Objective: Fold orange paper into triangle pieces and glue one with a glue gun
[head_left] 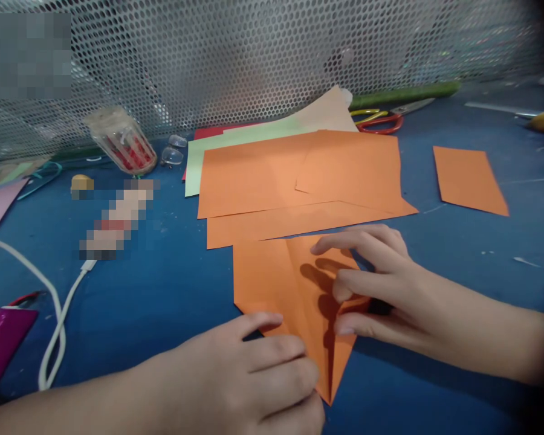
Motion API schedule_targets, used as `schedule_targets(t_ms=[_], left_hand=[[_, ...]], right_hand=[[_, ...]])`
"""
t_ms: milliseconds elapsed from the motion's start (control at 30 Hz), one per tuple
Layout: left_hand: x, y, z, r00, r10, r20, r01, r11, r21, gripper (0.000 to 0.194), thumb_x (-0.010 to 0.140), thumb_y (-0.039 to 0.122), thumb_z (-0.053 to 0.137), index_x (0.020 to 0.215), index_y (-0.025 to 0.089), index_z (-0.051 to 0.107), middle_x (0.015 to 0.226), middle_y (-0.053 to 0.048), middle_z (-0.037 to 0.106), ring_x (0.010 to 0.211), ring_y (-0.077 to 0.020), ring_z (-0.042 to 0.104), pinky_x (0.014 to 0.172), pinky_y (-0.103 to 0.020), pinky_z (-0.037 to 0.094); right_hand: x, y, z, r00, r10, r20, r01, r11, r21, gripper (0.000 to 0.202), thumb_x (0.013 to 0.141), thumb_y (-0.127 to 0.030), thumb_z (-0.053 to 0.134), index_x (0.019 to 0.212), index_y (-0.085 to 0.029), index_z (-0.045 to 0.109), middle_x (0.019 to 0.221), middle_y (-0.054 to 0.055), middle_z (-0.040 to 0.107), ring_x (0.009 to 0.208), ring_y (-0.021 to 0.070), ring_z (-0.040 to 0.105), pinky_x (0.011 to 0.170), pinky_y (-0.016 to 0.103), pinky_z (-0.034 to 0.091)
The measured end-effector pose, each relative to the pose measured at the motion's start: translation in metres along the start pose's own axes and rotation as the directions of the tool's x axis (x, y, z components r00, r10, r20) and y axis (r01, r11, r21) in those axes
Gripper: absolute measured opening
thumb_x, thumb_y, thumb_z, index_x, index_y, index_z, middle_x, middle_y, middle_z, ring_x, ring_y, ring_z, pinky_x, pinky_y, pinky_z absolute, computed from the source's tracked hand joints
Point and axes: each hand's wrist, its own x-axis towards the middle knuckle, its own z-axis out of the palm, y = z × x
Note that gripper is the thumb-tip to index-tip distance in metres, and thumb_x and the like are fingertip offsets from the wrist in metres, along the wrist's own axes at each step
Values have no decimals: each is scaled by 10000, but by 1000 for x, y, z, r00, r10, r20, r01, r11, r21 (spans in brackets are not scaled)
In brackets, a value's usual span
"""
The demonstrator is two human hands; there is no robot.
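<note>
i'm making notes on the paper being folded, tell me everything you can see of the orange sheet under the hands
The folded orange paper is plain and matte, lying on the blue table. A crease runs down its middle from the top edge, and it narrows to a point at the near end. The right side is partly raised, its flap between the thumb and fingers of the right hand; the left hand rests over its lower left edge. Finger shadows fall across it.
</note>
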Motion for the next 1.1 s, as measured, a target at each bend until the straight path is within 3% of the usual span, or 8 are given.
schedule_targets(t_ms=[100,167,233,300,367,700,800,1100], left_hand=[[4,1,0,995,-59,-75,54,996,-72,399,1204,138,419,1214,230,807,1121,30,867,1116,-155,764,1156,-311,533],[8,-1,-3,994,-85,-75,81,995,-62,397,1216,147,412,1264,226,798,1258,28,858,1247,-130,744,1157,-264,521],[10,-4,-9,993,-75,89,79,996,-42,358,1228,211,445,1390,234,762,1514,29,747,1420,-127,670,1164,-246,524],[10,-7,-13,966,-63,251,78,996,-51,375,1224,289,481,1547,256,669,1677,22,594,1558,-178,564,1230,-334,519],[7,-9,-13,948,-52,315,79,994,-72,429,1211,338,516,1628,269,588,1725,12,520,1609,-229,506,1264,-438,512],[-2,1,9,990,-54,133,38,992,120,546,1236,264,223,1533,379,667,1625,114,632,1530,-222,596,1125,-487,626],[-1,1,9,985,-38,171,15,990,137,563,1234,272,205,1547,419,649,1641,132,609,1521,-258,609,1125,-567,622],[-2,0,5,967,-61,246,28,990,137,428,1233,404,399,1631,439,553,1721,88,517,1519,-284,615,1154,-563,602]], right_hand=[[-2,-2,1,997,72,9,-71,996,-48,372,1111,-568,569,930,-262,677,1324,173,686,1211,369,640,879,560,582],[-6,-2,3,992,129,-1,-129,990,-63,334,1093,-584,589,1084,-263,681,1393,188,668,1230,374,659,895,567,598],[-11,-1,6,984,177,-20,-178,979,-100,454,1091,-631,561,1338,-260,643,1481,202,645,1293,386,664,949,583,601],[-17,1,10,976,215,-35,-218,959,-181,655,1096,-677,515,1576,-231,515,1558,222,623,1365,405,650,1013,600,589],[-21,3,15,970,238,-52,-243,930,-275,799,1102,-719,458,1679,-167,418,1595,248,613,1403,426,638,1046,606,582],[-18,-17,25,958,213,-190,-276,862,-426,725,1164,-642,290,1482,-94,642,1558,198,688,1446,456,635,972,645,627],[-18,-21,25,965,191,-178,-250,868,-429,640,1183,-573,301,1485,-92,597,1525,215,705,1425,431,667,954,623,654],[-12,-24,22,957,240,-164,-282,905,-319,640,1193,-511,327,1691,-109,315,1425,255,759,1278,347,778,1002,566,685]])
